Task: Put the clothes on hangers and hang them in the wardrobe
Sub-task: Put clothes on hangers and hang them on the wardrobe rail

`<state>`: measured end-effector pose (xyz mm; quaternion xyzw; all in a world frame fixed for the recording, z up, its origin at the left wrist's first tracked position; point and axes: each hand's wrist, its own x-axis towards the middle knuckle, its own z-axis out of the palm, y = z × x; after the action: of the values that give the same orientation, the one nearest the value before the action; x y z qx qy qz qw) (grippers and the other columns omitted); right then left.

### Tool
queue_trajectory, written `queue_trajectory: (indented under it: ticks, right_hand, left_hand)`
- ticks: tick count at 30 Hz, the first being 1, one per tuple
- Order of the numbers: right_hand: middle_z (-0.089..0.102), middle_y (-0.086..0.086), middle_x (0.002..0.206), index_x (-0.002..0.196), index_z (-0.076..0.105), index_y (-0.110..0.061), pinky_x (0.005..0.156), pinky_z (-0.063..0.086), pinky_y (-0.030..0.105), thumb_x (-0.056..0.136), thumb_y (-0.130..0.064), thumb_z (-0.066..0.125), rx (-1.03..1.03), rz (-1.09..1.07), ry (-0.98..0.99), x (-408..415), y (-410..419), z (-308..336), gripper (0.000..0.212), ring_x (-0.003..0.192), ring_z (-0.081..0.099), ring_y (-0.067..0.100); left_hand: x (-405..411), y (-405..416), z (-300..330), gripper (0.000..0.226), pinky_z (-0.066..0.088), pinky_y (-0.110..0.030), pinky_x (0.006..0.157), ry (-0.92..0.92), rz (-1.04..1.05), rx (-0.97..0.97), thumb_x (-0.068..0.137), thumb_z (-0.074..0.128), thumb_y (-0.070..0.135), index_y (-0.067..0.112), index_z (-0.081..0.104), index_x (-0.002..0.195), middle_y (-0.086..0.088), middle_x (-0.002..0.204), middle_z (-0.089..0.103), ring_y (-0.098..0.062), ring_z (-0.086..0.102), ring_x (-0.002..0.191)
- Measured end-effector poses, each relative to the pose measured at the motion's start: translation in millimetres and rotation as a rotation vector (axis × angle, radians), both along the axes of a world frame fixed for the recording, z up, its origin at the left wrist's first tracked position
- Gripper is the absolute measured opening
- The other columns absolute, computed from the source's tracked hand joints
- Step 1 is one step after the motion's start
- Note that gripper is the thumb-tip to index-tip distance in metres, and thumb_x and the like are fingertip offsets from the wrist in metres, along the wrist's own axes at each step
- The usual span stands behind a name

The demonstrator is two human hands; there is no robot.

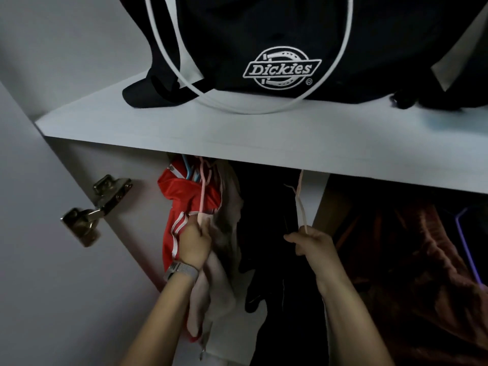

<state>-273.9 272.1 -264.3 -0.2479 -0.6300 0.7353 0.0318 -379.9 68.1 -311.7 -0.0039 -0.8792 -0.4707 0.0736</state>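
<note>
Inside the wardrobe, under the white shelf (237, 133), my left hand (194, 243) grips the lower part of a pale pink hanger (202, 196) that carries a light pinkish garment (219, 281). My right hand (311, 245) grips another pale pink hanger (301, 204), whose top runs up behind the shelf edge. A black garment (266, 233) hangs between the two hands. A red jacket with white stripes (182, 207) hangs at the far left, beside my left hand. The rail itself is hidden by the shelf.
A dark Dickies bag (282, 48) with white handles sits on the shelf. A metal door hinge (92, 207) is on the left wall panel. A rust-brown garment (412, 260) on a purple hanger (466, 244) hangs at the right.
</note>
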Motion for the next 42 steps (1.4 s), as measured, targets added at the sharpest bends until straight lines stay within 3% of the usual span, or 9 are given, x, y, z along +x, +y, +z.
queue_trajectory:
  ticks: [10,15,18,22,27,29,33,37,42]
  right_hand:
    - [0.041,0.005,0.054,0.050,0.035,-0.020,0.058,0.040,0.028,0.084,-0.003,0.067,0.067,-0.046,0.021,-3,2,-7,0.049,0.052,0.043,0.017]
    - [0.036,-0.002,0.048,0.042,0.033,-0.027,0.056,0.034,0.029,0.082,0.003,0.065,0.060,-0.061,0.055,-11,0,-8,0.060,0.049,0.036,0.013]
    - [0.035,-0.002,0.048,0.042,0.032,-0.027,0.054,0.032,0.028,0.082,0.005,0.064,0.066,-0.065,0.079,-15,0,-7,0.061,0.048,0.035,0.012]
    - [0.034,0.000,0.050,0.049,0.031,-0.021,0.051,0.032,0.026,0.082,0.006,0.064,0.069,-0.062,0.108,-19,-3,-4,0.055,0.048,0.035,0.013]
    - [0.031,-0.001,0.050,0.050,0.028,-0.021,0.048,0.031,0.024,0.083,0.008,0.063,0.063,-0.046,0.141,-18,-6,-1,0.056,0.044,0.032,0.009]
    - [0.031,-0.001,0.050,0.050,0.028,-0.021,0.047,0.032,0.022,0.083,0.008,0.063,0.067,-0.044,0.143,-16,-9,-1,0.056,0.044,0.032,0.008]
    - [0.032,-0.002,0.049,0.050,0.028,-0.021,0.048,0.033,0.022,0.083,0.008,0.063,0.069,-0.039,0.127,-8,-13,-5,0.056,0.043,0.032,0.008]
    - [0.033,-0.002,0.048,0.048,0.029,-0.022,0.049,0.035,0.022,0.083,0.006,0.064,0.072,-0.040,0.129,4,-12,-5,0.057,0.044,0.034,0.008]
    - [0.032,-0.003,0.046,0.049,0.028,-0.020,0.045,0.034,0.018,0.083,0.008,0.064,0.077,-0.071,0.122,26,-15,-10,0.057,0.042,0.031,0.006]
  left_hand:
    - [8,4,2,0.024,0.033,-0.024,0.059,0.137,-0.020,0.129,0.100,0.040,0.016,0.007,0.053,0.081,-0.004,0.069,0.053,-0.012,0.048,0.064]
    - [19,2,-2,0.025,0.035,-0.016,0.054,0.166,-0.083,0.166,0.101,0.040,0.021,0.009,0.052,0.082,-0.009,0.065,0.055,-0.015,0.051,0.059]
    - [27,0,-4,0.034,0.040,-0.012,0.066,0.214,-0.113,0.161,0.095,0.034,0.038,0.013,0.056,0.091,0.003,0.075,0.059,-0.005,0.056,0.072]
    - [41,-4,4,0.043,0.046,-0.019,0.073,0.178,-0.139,0.270,0.090,0.034,0.047,0.014,0.061,0.093,-0.002,0.081,0.064,-0.010,0.059,0.078]
    - [61,-3,17,0.028,0.044,-0.013,0.061,0.089,-0.071,0.424,0.097,0.043,0.027,0.019,0.063,0.079,-0.001,0.066,0.064,-0.003,0.055,0.061]
    - [68,-6,15,0.031,0.046,-0.018,0.057,0.054,-0.046,0.437,0.099,0.045,0.021,0.018,0.064,0.075,-0.006,0.062,0.062,-0.005,0.054,0.058]
    - [82,-16,6,0.044,0.046,-0.027,0.057,0.034,-0.097,0.342,0.088,0.046,0.050,0.014,0.062,0.067,-0.014,0.063,0.058,-0.013,0.054,0.056]
    - [105,-18,-8,0.034,0.052,-0.026,0.066,-0.075,-0.088,0.307,0.096,0.051,0.022,0.026,0.070,0.068,0.003,0.067,0.070,-0.006,0.065,0.067]
    - [124,-20,-15,0.034,0.054,-0.041,0.073,-0.173,-0.082,0.331,0.096,0.049,0.026,0.032,0.072,0.072,0.000,0.072,0.072,-0.014,0.068,0.074]
